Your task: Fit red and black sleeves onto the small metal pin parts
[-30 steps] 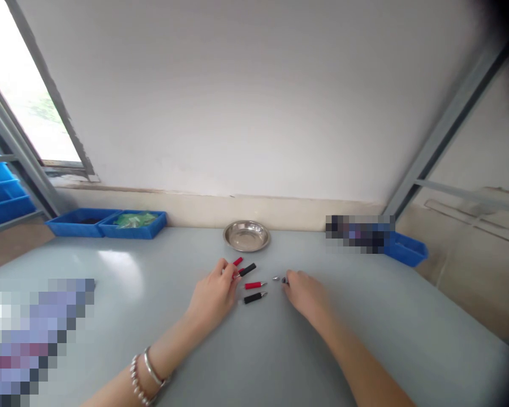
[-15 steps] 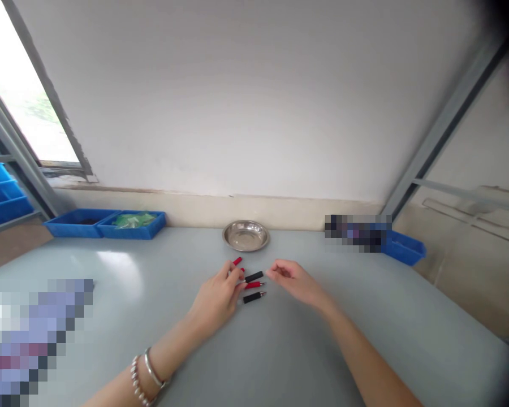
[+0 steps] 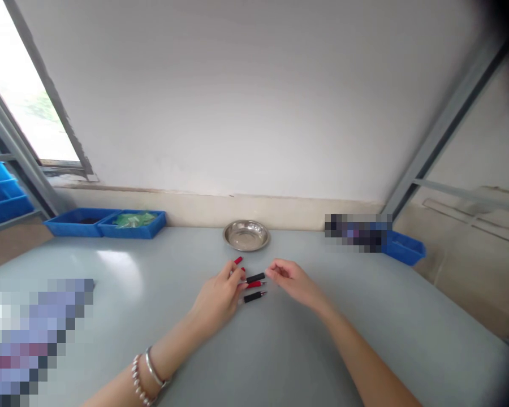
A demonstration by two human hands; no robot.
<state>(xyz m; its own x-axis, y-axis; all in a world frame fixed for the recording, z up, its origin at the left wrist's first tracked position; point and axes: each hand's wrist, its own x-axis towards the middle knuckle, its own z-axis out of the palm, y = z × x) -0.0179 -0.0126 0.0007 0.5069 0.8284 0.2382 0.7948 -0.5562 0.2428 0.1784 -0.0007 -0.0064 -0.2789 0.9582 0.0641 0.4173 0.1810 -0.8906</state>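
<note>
In the head view, the left hand [image 3: 220, 291] is grasping a black-gripped pen [image 3: 255, 277], which is pointing toward three o'clock. The right hand [image 3: 294, 281] is curling in at that pen's far end; whether it is gripping anything, I cannot tell. A red pen [image 3: 254, 285] and a second black pen [image 3: 252, 297] are lying at six o'clock from it; a steel bowl [image 3: 246, 241] is sitting toward twelve.

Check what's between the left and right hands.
Head view: a black pen, in the left hand, points at the right hand; a red pen and a second black pen lie just below it in the picture.
</note>
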